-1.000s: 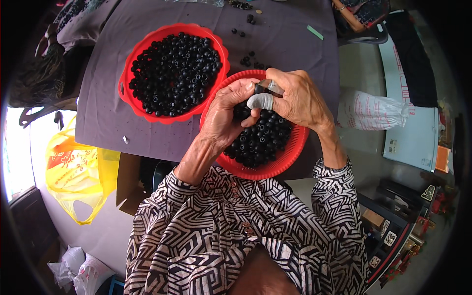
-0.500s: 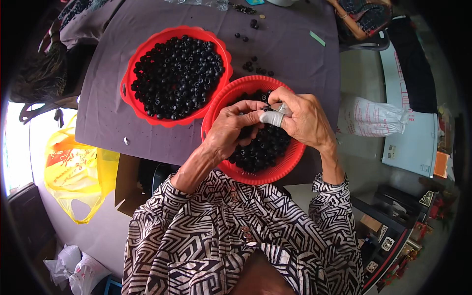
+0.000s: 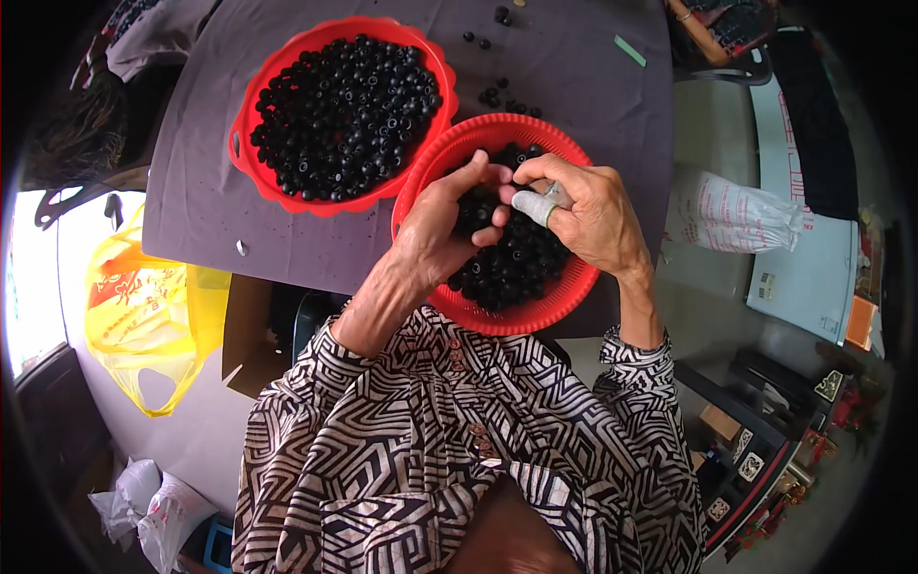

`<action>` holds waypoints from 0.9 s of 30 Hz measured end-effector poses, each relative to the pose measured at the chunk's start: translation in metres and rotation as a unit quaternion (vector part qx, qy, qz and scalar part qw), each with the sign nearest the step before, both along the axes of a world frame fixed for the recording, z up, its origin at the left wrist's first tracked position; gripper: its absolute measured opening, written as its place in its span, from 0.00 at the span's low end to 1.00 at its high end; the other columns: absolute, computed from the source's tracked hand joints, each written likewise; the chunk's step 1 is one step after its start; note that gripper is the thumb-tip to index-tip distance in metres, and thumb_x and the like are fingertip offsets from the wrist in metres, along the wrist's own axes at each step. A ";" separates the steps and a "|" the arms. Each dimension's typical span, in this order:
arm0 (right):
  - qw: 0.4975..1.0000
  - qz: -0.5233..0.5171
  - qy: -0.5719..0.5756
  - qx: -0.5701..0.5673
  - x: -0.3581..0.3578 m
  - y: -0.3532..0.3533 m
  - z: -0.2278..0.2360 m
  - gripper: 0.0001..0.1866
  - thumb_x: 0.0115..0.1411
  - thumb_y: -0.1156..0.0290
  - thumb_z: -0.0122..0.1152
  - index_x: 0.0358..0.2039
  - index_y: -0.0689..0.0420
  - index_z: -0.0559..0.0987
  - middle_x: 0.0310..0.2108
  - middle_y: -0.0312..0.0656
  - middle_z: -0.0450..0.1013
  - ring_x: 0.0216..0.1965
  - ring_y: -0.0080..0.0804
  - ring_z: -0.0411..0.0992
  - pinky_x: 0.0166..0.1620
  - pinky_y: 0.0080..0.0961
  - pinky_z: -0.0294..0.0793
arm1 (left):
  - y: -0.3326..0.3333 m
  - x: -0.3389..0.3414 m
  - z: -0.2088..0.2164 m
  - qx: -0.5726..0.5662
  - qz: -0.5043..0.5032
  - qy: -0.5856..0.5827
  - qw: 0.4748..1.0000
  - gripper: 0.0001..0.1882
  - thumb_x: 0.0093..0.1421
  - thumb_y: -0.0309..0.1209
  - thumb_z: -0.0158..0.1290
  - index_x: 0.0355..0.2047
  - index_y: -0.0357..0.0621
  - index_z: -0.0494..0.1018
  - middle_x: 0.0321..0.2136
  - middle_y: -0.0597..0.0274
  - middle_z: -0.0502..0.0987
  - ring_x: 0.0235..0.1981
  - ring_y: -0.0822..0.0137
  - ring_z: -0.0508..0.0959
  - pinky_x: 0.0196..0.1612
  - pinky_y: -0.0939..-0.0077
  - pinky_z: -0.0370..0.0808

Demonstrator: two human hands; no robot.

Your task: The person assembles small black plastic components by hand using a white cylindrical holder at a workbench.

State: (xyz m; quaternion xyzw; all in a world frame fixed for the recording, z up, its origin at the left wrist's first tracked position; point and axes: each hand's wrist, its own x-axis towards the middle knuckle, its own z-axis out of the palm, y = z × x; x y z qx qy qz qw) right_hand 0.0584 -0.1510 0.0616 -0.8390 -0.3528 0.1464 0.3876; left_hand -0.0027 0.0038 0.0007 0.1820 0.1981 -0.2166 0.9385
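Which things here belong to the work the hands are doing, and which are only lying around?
In use:
- left hand
- right hand with a white-taped finger
- near red plastic basket of small black round pieces
- far red plastic basket, also full

Lying about:
- yellow plastic bag
- white printed sack
- green stick
- brown cardboard box

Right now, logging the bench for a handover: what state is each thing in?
Far red basket: heaped with black parts.
Near red basket: partly full.
Left hand: cupping black parts.
Right hand: pinching a small piece, finger taped.
Yellow bag: open, slumped.
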 end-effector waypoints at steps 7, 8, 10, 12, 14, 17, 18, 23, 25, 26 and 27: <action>0.998 -0.005 -0.017 0.052 -0.005 0.009 0.002 0.13 0.49 0.83 0.55 0.37 0.60 0.73 0.26 0.37 0.75 0.29 0.26 0.76 0.30 0.17 0.73 | -0.006 0.015 0.008 -0.078 0.142 0.031 0.986 0.17 0.63 0.40 0.37 0.34 0.36 0.67 0.26 0.58 0.71 0.23 0.67 0.70 0.19 0.81 0.63; 0.998 -0.003 -0.021 0.052 -0.003 0.010 0.001 0.13 0.49 0.83 0.55 0.37 0.60 0.73 0.26 0.37 0.75 0.29 0.26 0.76 0.30 0.17 0.73 | -0.004 0.018 0.006 -0.104 0.116 0.005 0.988 0.17 0.63 0.39 0.37 0.33 0.37 0.68 0.26 0.58 0.72 0.24 0.66 0.70 0.20 0.79 0.64; 0.998 -0.011 -0.055 0.021 0.000 0.014 0.000 0.13 0.48 0.81 0.57 0.38 0.60 0.73 0.26 0.39 0.75 0.30 0.28 0.77 0.30 0.17 0.74 | -0.003 0.021 0.010 -0.102 0.126 -0.001 0.987 0.16 0.63 0.38 0.37 0.33 0.37 0.68 0.27 0.59 0.72 0.25 0.67 0.70 0.23 0.78 0.65; 0.996 -0.009 -0.091 0.004 0.002 0.018 0.004 0.13 0.48 0.80 0.58 0.37 0.60 0.74 0.25 0.40 0.75 0.29 0.29 0.77 0.29 0.19 0.74 | -0.003 0.024 0.011 -0.100 0.138 -0.007 0.985 0.16 0.63 0.38 0.37 0.33 0.38 0.69 0.27 0.60 0.72 0.26 0.67 0.70 0.25 0.77 0.66; 0.992 -0.007 -0.124 -0.015 0.003 0.021 0.005 0.13 0.48 0.79 0.59 0.36 0.59 0.74 0.25 0.42 0.75 0.28 0.31 0.76 0.28 0.20 0.73 | -0.004 0.028 0.007 -0.067 0.136 -0.010 0.988 0.16 0.63 0.39 0.37 0.33 0.40 0.69 0.27 0.61 0.72 0.28 0.68 0.71 0.32 0.74 0.67; 0.984 -0.020 -0.166 -0.066 0.003 0.025 0.007 0.12 0.47 0.77 0.60 0.35 0.59 0.74 0.23 0.44 0.74 0.25 0.34 0.75 0.26 0.23 0.72 | -0.011 0.030 0.018 -0.010 0.152 0.014 0.988 0.17 0.63 0.40 0.37 0.33 0.41 0.70 0.29 0.62 0.72 0.31 0.69 0.70 0.38 0.72 0.67; 0.982 -0.019 -0.171 -0.077 0.004 0.026 0.006 0.11 0.47 0.76 0.60 0.34 0.59 0.74 0.22 0.44 0.73 0.24 0.35 0.75 0.26 0.24 0.71 | -0.012 0.031 0.016 0.002 0.148 0.014 0.989 0.17 0.63 0.40 0.37 0.33 0.41 0.70 0.31 0.63 0.72 0.33 0.69 0.70 0.39 0.72 0.68; 0.981 -0.005 -0.180 -0.078 0.009 0.029 0.013 0.11 0.47 0.75 0.61 0.34 0.59 0.74 0.23 0.45 0.73 0.23 0.36 0.74 0.26 0.25 0.71 | -0.009 0.030 0.027 0.033 0.159 0.010 0.987 0.17 0.63 0.40 0.36 0.34 0.40 0.70 0.31 0.63 0.72 0.31 0.70 0.70 0.33 0.75 0.66; 0.995 -0.035 -0.099 0.006 0.010 0.031 0.018 0.11 0.47 0.78 0.57 0.34 0.60 0.74 0.24 0.48 0.73 0.22 0.37 0.74 0.26 0.26 0.71 | -0.007 0.029 0.032 0.039 0.153 -0.006 0.987 0.17 0.63 0.40 0.36 0.35 0.40 0.70 0.30 0.64 0.72 0.30 0.71 0.70 0.27 0.77 0.64; 0.994 -0.034 -0.100 0.006 0.012 0.032 0.017 0.11 0.47 0.78 0.57 0.34 0.60 0.74 0.24 0.48 0.73 0.22 0.37 0.74 0.26 0.26 0.71 | -0.009 0.031 0.030 0.027 0.149 -0.009 0.988 0.18 0.63 0.42 0.36 0.35 0.42 0.70 0.27 0.65 0.71 0.28 0.72 0.69 0.25 0.79 0.63; 0.994 -0.001 -0.109 -0.020 0.016 0.033 0.016 0.12 0.46 0.79 0.55 0.35 0.61 0.74 0.24 0.49 0.73 0.22 0.38 0.74 0.26 0.27 0.71 | -0.007 0.031 0.028 0.028 0.149 -0.010 0.988 0.18 0.63 0.42 0.36 0.35 0.42 0.70 0.27 0.65 0.71 0.28 0.72 0.69 0.25 0.79 0.63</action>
